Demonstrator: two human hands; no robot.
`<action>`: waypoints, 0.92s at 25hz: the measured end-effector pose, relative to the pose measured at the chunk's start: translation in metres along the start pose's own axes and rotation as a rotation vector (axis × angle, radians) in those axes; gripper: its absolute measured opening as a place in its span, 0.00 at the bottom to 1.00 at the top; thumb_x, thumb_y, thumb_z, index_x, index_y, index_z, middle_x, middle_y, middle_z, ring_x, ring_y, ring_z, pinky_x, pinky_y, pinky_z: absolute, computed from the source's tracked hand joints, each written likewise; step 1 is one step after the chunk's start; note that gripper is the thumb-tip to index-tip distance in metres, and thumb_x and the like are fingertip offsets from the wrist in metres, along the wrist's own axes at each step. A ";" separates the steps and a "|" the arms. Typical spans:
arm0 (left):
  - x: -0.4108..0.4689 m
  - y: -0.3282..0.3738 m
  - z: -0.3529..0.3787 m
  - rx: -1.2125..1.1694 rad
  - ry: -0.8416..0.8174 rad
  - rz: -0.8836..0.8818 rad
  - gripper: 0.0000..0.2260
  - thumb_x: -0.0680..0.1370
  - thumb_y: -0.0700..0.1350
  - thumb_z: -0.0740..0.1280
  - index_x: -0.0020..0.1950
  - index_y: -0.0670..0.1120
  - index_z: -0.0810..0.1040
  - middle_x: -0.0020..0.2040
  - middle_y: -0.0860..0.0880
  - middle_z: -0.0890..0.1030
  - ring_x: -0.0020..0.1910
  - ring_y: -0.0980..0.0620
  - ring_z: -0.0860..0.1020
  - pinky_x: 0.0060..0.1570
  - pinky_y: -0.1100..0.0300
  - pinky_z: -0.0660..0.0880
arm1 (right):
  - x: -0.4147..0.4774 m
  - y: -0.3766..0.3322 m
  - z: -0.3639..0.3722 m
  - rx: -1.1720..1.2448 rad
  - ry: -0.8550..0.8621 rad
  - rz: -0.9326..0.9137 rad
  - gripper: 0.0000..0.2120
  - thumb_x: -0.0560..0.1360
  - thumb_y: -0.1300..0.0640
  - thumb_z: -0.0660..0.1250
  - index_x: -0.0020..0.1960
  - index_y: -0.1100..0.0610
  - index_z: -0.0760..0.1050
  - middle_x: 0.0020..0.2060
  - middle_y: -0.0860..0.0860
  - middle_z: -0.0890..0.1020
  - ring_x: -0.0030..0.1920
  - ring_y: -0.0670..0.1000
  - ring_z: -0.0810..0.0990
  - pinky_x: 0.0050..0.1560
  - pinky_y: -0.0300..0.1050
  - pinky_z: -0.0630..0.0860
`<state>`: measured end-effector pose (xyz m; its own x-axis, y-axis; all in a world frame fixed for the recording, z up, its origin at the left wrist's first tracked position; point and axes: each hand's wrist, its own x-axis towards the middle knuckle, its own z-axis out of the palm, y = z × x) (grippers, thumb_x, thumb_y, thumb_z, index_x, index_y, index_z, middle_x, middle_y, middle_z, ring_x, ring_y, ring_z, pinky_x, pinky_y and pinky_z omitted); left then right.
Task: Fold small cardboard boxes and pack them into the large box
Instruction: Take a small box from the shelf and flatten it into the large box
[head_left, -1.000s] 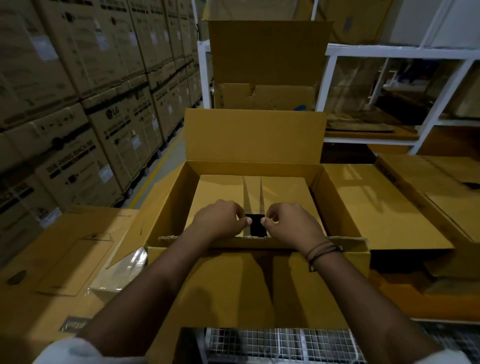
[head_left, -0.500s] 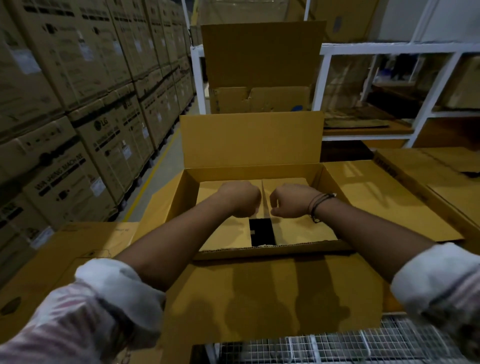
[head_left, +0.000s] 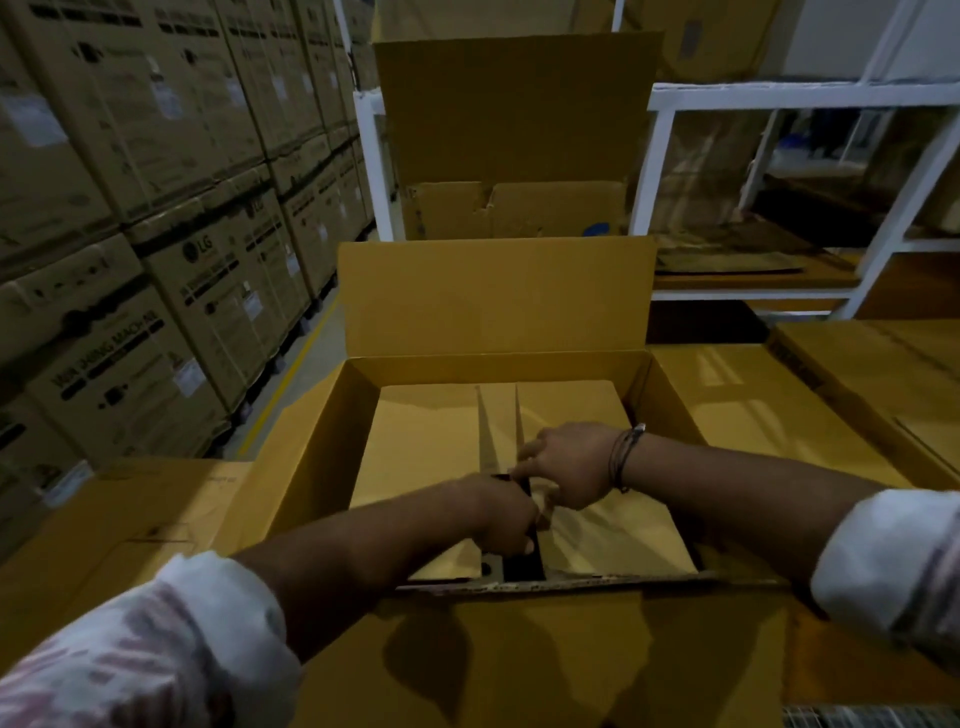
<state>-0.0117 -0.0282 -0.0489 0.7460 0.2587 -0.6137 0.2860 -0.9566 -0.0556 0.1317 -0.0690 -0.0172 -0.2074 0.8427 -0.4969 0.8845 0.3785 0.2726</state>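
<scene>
Stacked cartons (head_left: 156, 249) on the far left are dim, print mostly too blurry to read. The left sleeve (head_left: 130, 649) gets cut off at the corner. The small box (head_left: 426, 447) sits down inside the large box (head_left: 311, 457), with its near end hidden behind that box's front wall. The left hand (head_left: 506, 522) has fingers curled round the inner edge of the left top flap, covering part of the dark gap (head_left: 522, 566) between the flaps. Just beside it, the right hand (head_left: 569, 465) grips the right flap's edge, fingertips hard to make out. The white rack (head_left: 883, 218) at far right is a smeary blur.
</scene>
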 end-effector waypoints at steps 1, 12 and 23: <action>0.008 0.004 0.007 -0.049 -0.019 -0.003 0.17 0.86 0.52 0.59 0.69 0.45 0.76 0.56 0.43 0.79 0.49 0.43 0.77 0.45 0.50 0.74 | 0.004 0.005 0.010 -0.019 -0.013 -0.045 0.25 0.83 0.45 0.60 0.79 0.44 0.62 0.78 0.51 0.65 0.72 0.59 0.67 0.64 0.59 0.74; -0.018 0.001 -0.018 -0.881 0.363 0.078 0.11 0.84 0.46 0.62 0.61 0.47 0.81 0.47 0.53 0.81 0.47 0.60 0.79 0.48 0.61 0.74 | -0.024 0.020 0.002 0.104 0.314 0.105 0.20 0.83 0.44 0.54 0.52 0.53 0.80 0.52 0.53 0.79 0.56 0.56 0.74 0.56 0.56 0.71; 0.086 0.091 -0.082 -0.170 0.413 0.435 0.10 0.78 0.44 0.66 0.55 0.39 0.76 0.42 0.42 0.79 0.35 0.45 0.74 0.38 0.51 0.77 | -0.119 0.079 0.047 0.197 0.072 0.704 0.15 0.80 0.46 0.60 0.60 0.52 0.78 0.64 0.55 0.77 0.73 0.59 0.65 0.70 0.60 0.64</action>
<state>0.1279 -0.0822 -0.0426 0.9770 -0.0866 -0.1949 -0.0297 -0.9602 0.2776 0.2465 -0.1577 0.0247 0.4164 0.8867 -0.2011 0.8757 -0.3317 0.3508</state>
